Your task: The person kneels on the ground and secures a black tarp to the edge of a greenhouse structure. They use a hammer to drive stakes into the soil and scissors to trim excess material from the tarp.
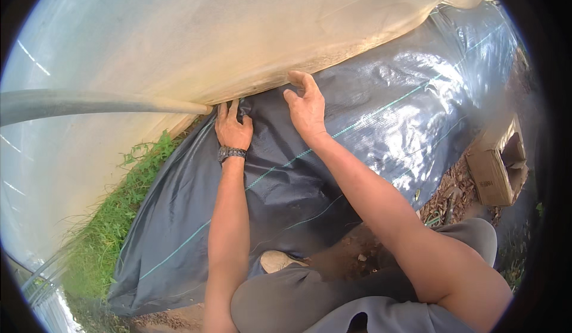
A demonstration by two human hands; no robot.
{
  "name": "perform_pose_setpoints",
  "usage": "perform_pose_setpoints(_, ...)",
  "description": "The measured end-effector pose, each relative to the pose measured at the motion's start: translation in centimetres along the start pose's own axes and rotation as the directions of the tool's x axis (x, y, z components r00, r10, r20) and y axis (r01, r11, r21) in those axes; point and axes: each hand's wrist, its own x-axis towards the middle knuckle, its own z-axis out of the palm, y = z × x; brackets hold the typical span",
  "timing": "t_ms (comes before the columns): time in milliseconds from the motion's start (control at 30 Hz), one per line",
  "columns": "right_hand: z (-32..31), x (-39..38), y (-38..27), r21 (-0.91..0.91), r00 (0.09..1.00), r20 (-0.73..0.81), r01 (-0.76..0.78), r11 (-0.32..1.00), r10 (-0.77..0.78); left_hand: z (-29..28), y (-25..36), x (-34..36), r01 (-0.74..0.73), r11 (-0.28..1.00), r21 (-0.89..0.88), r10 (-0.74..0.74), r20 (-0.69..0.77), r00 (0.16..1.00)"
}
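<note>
A black woven ground cover sheet (280, 196) with green stitched lines is spread before me, its far edge against the foot of a translucent plastic wall (238, 29). My left hand (234, 131), a dark watch on its wrist, lies on the far edge of the sheet with fingers stretched toward the wall, beside the end of a curved pipe (143, 103). To its right, my right hand (308, 106) is held over the sheet near the base of the wall. Its thumb and fingers are apart, with nothing visible between them.
Green grass (113, 232) grows between the sheet and the wall at left. An open cardboard box (491, 172) stands at right, beside wood chips (456, 184). My shoe (279, 261) is at the sheet's near edge, with bare soil (345, 255) beside it.
</note>
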Motion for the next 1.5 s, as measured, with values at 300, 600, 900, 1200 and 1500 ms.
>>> perform_pose_setpoints(300,8.7,-3.1,0.1,-0.317,0.591,0.767,0.688,0.653,-0.250,-6.1,-3.2,-2.1,-0.030,0.997,-0.066,0.024,-0.092,0.995)
perform_pose_setpoints(600,11.0,-3.1,1.4,-0.396,0.518,0.841,0.785,0.477,-0.156,-9.8,-5.9,-5.3,0.094,0.985,0.144,-0.106,0.081,0.991)
perform_pose_setpoints(900,13.0,-3.5,-0.2,-0.492,0.549,0.836,0.771,0.403,-0.030,-8.9,-9.0,-3.2,0.034,0.964,0.264,-0.084,0.181,0.980)
perform_pose_setpoints(1200,13.3,-4.7,-2.5,-0.401,0.479,0.873,0.813,0.423,-0.094,-7.5,-10.3,-4.5,0.048,0.941,0.336,-0.057,0.016,0.998)
perform_pose_setpoints(1500,18.5,-5.5,-2.1,-0.264,0.357,0.930,0.821,0.507,-0.093,-10.7,-15.6,-0.8,0.153,0.985,0.084,-0.170,0.261,0.950)
